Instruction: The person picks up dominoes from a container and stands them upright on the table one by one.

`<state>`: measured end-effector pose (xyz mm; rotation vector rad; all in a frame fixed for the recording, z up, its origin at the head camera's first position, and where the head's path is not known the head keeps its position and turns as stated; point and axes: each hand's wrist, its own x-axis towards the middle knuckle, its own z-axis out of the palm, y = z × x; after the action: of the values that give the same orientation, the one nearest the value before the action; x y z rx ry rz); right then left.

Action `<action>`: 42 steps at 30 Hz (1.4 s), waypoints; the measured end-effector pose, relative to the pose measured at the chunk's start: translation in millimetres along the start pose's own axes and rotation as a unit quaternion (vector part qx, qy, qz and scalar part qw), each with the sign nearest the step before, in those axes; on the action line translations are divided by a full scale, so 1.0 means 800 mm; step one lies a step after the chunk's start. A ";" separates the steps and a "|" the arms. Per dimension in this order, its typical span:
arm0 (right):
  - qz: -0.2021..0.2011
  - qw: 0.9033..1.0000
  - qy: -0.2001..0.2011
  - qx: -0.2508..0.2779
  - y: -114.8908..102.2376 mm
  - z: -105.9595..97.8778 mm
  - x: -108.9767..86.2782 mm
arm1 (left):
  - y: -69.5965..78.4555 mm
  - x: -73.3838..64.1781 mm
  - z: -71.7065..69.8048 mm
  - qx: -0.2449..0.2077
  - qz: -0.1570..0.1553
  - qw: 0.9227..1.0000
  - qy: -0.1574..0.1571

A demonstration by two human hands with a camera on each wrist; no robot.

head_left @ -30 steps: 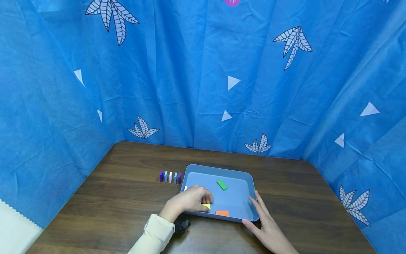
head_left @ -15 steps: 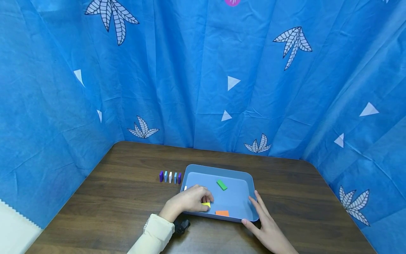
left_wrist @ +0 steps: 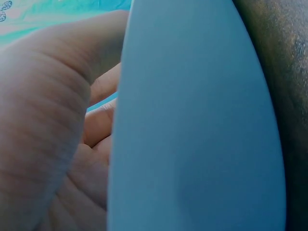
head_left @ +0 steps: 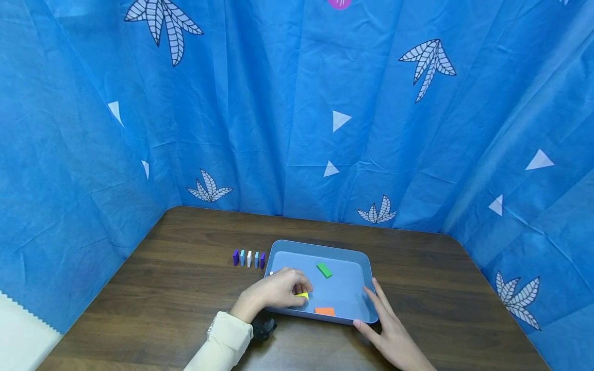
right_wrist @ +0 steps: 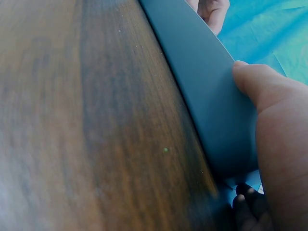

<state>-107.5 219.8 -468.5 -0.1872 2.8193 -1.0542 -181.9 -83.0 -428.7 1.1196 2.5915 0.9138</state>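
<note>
A shallow blue tray (head_left: 320,247) stands on the wooden table. Over its front left part my left hand (head_left: 278,288) reaches in, thumb and fingers pinching a small yellow block (head_left: 303,296), partly hidden by the fingers. In the left wrist view the tray wall (left_wrist: 197,115) covers the block, and the thumb and curled fingers show beside it. My right hand (head_left: 390,330) lies at the tray's front right corner with straight fingers; its thumb touches the front wall. Inside the tray are a green block (head_left: 325,270), an orange block (head_left: 325,311) and a bit of a white block (head_left: 271,273).
Left of the tray, several small blocks stand upright in a row, among them a purple block (head_left: 235,257) and a white block (head_left: 249,259). A black wrist device (head_left: 264,330) is by the left wrist. Blue curtains (head_left: 297,129) hang around the table (head_left: 162,299).
My left hand has shifted very slightly up, with the yellow block a little farther from the tray's front wall. The right hand stays at the corner.
</note>
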 end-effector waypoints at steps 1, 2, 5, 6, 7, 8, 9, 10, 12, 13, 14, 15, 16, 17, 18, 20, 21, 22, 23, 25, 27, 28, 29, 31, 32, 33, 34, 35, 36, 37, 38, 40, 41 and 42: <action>0.000 1.000 0.000 0.000 0.000 0.000 0.000 | 0.000 -0.001 -0.001 0.000 -0.001 1.000 0.002; 0.000 1.000 -0.001 -0.001 0.000 0.000 0.000 | -0.001 -0.001 -0.001 0.003 -0.002 1.000 0.003; -0.001 1.000 -0.001 -0.001 0.000 0.001 0.001 | -0.002 -0.003 -0.003 0.003 0.000 1.000 0.008; -0.001 1.000 -0.001 0.000 0.000 0.001 0.001 | -0.002 -0.003 -0.004 0.000 0.001 1.000 0.010; -0.001 1.000 -0.002 0.001 0.000 0.001 0.001 | -0.002 -0.003 -0.005 -0.001 0.001 1.000 0.011; -0.001 1.000 -0.002 0.001 0.000 0.002 0.001 | -0.002 -0.004 -0.007 -0.004 0.003 1.000 0.013; -0.001 1.000 -0.002 0.001 0.000 0.002 0.001 | -0.002 -0.004 -0.008 -0.009 0.005 1.000 0.015; -0.002 1.000 -0.002 0.002 0.000 0.002 0.002 | -0.001 -0.005 -0.010 -0.015 0.003 1.000 0.016; -0.003 1.000 -0.001 0.002 0.000 0.001 0.002 | 0.000 -0.006 -0.013 -0.021 0.004 1.000 0.020; -0.004 1.000 -0.001 0.003 0.000 0.001 0.002 | 0.001 -0.006 -0.015 -0.022 0.002 1.000 0.021; -0.006 1.000 0.000 0.004 0.000 0.001 0.003 | 0.001 -0.007 -0.016 -0.023 0.001 0.999 0.023; -0.008 1.000 0.002 0.005 0.001 0.001 0.003 | 0.002 -0.008 -0.018 -0.023 -0.001 0.999 0.024; -0.010 1.000 0.003 0.007 0.001 0.001 0.003 | 0.002 -0.008 -0.019 -0.022 -0.002 0.999 0.027; -0.012 1.000 0.005 0.008 0.001 0.001 0.003 | 0.003 -0.008 -0.020 -0.020 -0.002 0.999 0.029; -0.015 1.000 0.006 0.008 0.001 0.002 0.003 | 0.003 -0.009 -0.021 -0.018 -0.003 0.999 0.030; -0.017 1.000 0.009 0.009 0.002 0.002 0.003 | 0.004 -0.009 -0.023 -0.014 -0.004 0.999 0.033; -0.018 1.000 0.009 0.007 0.002 0.002 0.003 | 0.004 -0.010 -0.024 -0.013 -0.002 0.999 0.035; -0.018 1.000 0.009 0.007 0.002 0.002 0.003 | 0.004 -0.010 -0.025 -0.012 0.000 0.999 0.037; -0.018 1.000 0.009 0.006 0.002 0.002 0.003 | 0.004 -0.010 -0.025 -0.011 0.002 0.999 0.039; -0.015 1.000 0.007 0.002 0.002 0.002 0.002 | 0.005 -0.011 -0.027 -0.012 0.009 0.999 0.045; -0.012 1.000 0.005 0.001 0.001 0.002 0.002 | 0.005 -0.010 -0.028 -0.016 0.014 0.998 0.051; -0.011 1.000 0.006 -0.001 0.001 0.002 0.002 | 0.005 -0.010 -0.029 -0.016 0.016 0.998 0.054; -0.010 1.000 0.006 -0.002 0.001 0.002 0.001 | 0.006 -0.010 -0.029 -0.016 0.017 0.998 0.056; -0.011 1.000 0.009 -0.003 0.001 0.002 0.001 | 0.005 -0.009 -0.031 -0.014 0.019 0.998 0.059; -0.012 1.000 0.010 -0.003 0.001 0.002 0.001 | 0.006 -0.010 -0.031 -0.013 0.020 0.998 0.061; -0.013 1.000 0.011 -0.003 0.002 0.003 0.001 | 0.006 -0.010 -0.032 -0.011 0.021 0.998 0.062; -0.014 1.000 0.012 -0.004 0.002 0.003 0.001 | 0.006 -0.010 -0.033 -0.009 0.023 0.998 0.064; -0.014 1.000 0.012 -0.002 0.002 0.003 0.001 | 0.006 -0.011 -0.034 -0.008 0.024 0.998 0.066; -0.015 1.000 0.013 -0.003 0.002 0.003 0.001 | 0.005 -0.011 -0.035 -0.006 0.028 0.997 0.069; -0.016 1.000 0.013 -0.003 0.002 0.003 0.002 | 0.005 -0.011 -0.036 -0.007 0.030 0.997 0.071; -0.016 1.000 0.013 -0.003 0.002 0.003 0.002 | 0.005 -0.012 -0.037 -0.007 0.031 0.997 0.074; -0.018 1.000 0.016 -0.003 0.002 0.003 0.001 | 0.005 -0.013 -0.039 -0.008 0.031 0.997 0.077; -0.019 1.000 0.017 -0.003 0.002 0.003 0.001 | 0.005 -0.014 -0.039 -0.008 0.031 0.996 0.079; -0.022 1.000 0.019 -0.006 0.002 0.003 0.001 | 0.005 -0.015 -0.040 -0.009 0.029 0.996 0.080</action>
<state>-107.8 219.4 -471.4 -0.2341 2.8685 -1.0626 -183.7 -104.3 -401.7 1.1670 2.6826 1.0804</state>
